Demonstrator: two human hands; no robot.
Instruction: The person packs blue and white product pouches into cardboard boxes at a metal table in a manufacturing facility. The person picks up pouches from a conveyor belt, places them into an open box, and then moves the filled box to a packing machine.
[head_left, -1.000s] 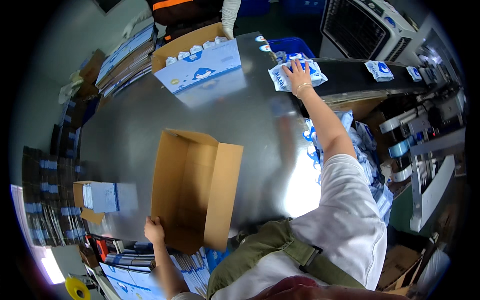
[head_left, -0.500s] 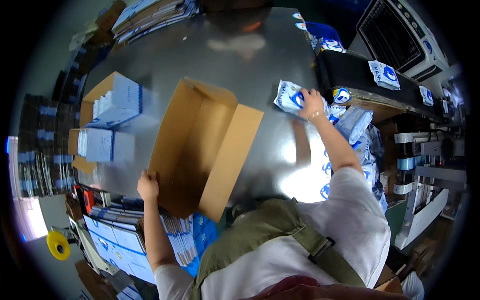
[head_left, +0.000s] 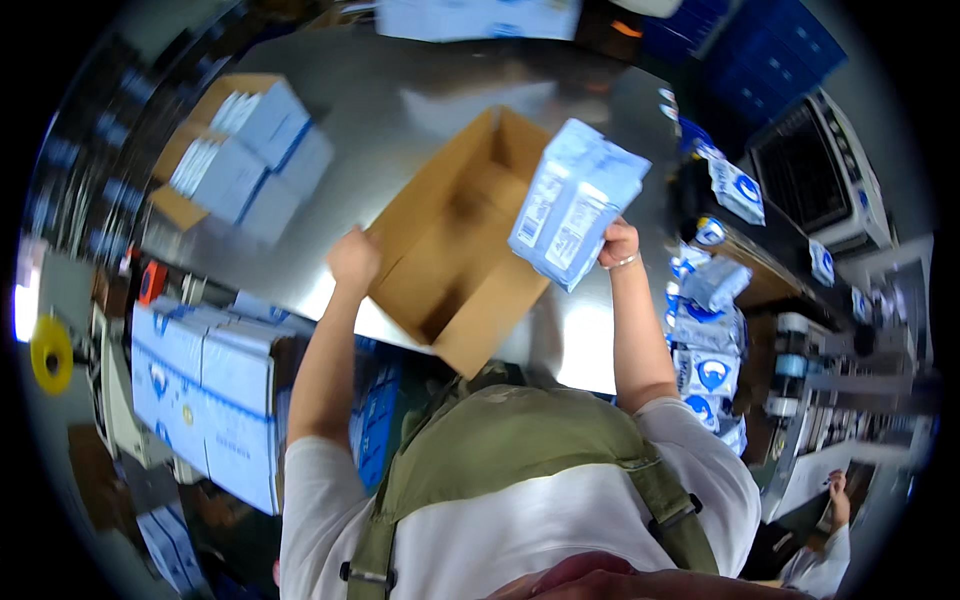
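Note:
An open brown cardboard box (head_left: 425,225) lies tilted on the shiny metal table (head_left: 350,120) in front of me, its inside showing bare walls. At its left edge my left hand (head_left: 356,260) is closed on the cardboard. My right hand (head_left: 620,244) grips a white and blue sealed packet (head_left: 572,210) by its lower right edge. That packet is held up over the box's right side, with its printed back toward me.
Two white-blue cartons (head_left: 245,150) filled with packets stand at the left. Several packets (head_left: 710,370) are heaped at the right, beside a dark conveyor (head_left: 775,235) carrying more. Folded cartons (head_left: 205,390) stack at lower left. Another person's hand (head_left: 838,488) shows at far lower right.
My right hand has lifted the packet off the table and brought it left to the box. My left hand stays at the box's edge. The whole view has turned.

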